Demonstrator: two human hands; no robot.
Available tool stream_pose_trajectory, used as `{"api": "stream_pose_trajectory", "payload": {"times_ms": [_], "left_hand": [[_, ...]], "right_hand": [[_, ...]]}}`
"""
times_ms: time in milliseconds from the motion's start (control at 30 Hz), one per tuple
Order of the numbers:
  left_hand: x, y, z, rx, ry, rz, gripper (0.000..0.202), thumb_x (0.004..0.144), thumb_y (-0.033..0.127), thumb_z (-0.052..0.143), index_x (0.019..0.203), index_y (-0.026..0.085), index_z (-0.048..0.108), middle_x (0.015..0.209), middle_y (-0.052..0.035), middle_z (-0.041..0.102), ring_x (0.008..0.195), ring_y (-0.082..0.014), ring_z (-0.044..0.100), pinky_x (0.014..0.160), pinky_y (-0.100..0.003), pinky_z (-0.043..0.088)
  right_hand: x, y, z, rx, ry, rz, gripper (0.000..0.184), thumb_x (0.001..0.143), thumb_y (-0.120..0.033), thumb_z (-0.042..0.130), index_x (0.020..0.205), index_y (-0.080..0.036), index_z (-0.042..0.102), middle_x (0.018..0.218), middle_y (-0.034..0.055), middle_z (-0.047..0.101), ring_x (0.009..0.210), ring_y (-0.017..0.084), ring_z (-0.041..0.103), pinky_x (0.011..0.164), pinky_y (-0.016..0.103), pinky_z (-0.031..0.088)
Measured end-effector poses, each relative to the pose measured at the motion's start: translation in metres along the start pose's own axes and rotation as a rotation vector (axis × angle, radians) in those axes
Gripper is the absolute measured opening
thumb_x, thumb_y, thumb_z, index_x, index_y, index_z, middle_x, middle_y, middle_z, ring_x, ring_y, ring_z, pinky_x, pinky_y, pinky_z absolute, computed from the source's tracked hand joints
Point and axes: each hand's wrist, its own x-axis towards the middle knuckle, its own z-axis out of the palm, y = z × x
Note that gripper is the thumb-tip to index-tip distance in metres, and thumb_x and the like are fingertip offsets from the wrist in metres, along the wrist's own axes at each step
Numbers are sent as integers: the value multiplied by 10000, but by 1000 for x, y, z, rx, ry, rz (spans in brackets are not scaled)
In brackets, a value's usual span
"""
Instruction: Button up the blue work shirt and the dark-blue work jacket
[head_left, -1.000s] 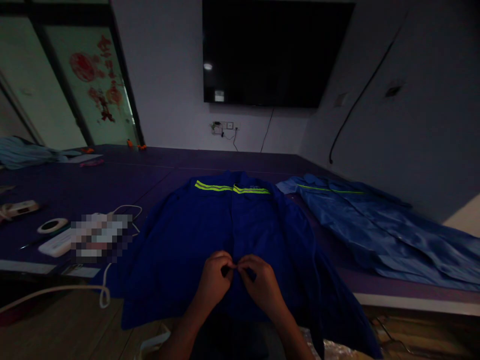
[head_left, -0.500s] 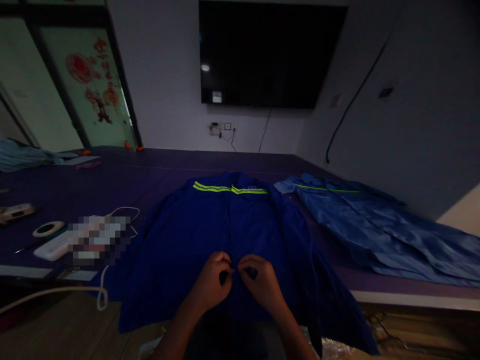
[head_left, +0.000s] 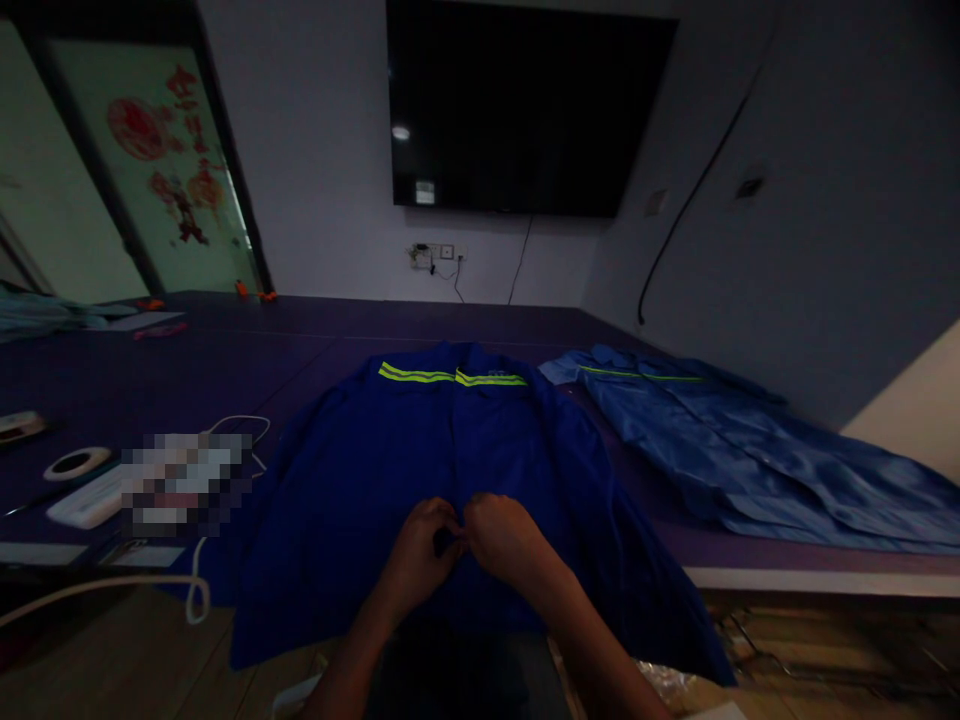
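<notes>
A dark blue work jacket (head_left: 375,470) with yellow-green reflective stripes lies spread on the purple table (head_left: 225,350), its hem hanging over the near edge. My left hand (head_left: 420,550) and my right hand (head_left: 502,535) meet at the jacket's front opening near the hem. Both hands are closed, fingers pinching the fabric edges together at the centre line. The room is dim and what lies between the fingertips does not show.
A lighter blue garment (head_left: 750,460) lies spread to the right. On the left sit a white power strip (head_left: 90,500), a white cable (head_left: 112,585), a tape roll (head_left: 71,463) and a blurred patch. A black screen (head_left: 525,100) hangs on the far wall.
Both hands have shifted slightly up along the jacket front and pressed closer together. The camera has swung a little to the right.
</notes>
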Motion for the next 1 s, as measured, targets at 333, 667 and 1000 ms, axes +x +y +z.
{"api": "stream_pose_trajectory", "payload": {"times_ms": [333,667,1000], "left_hand": [[0,5,-3,24,-29,-25,58,659,131,622,697,172,605,871,-59,606,886,-186,557,805,-311,423],[-1,3,-1,59,-37,-29,57,668,129,602,687,172,569,880,-53,594,891,-183,543,810,-312,416],[-45,12,3,1,448,-124,131,752,296,540,807,195,602,781,-40,626,730,-162,571,703,-270,454]], "right_hand": [[0,33,28,574,57,109,194,746,-199,533,565,-154,586,458,-33,487,431,96,437,409,190,240],[1,40,45,728,63,135,225,771,-275,506,594,-150,566,485,-39,460,460,90,407,432,186,253],[-34,10,8,369,427,212,216,832,-276,534,646,-192,604,582,11,587,516,128,538,497,218,351]]}}
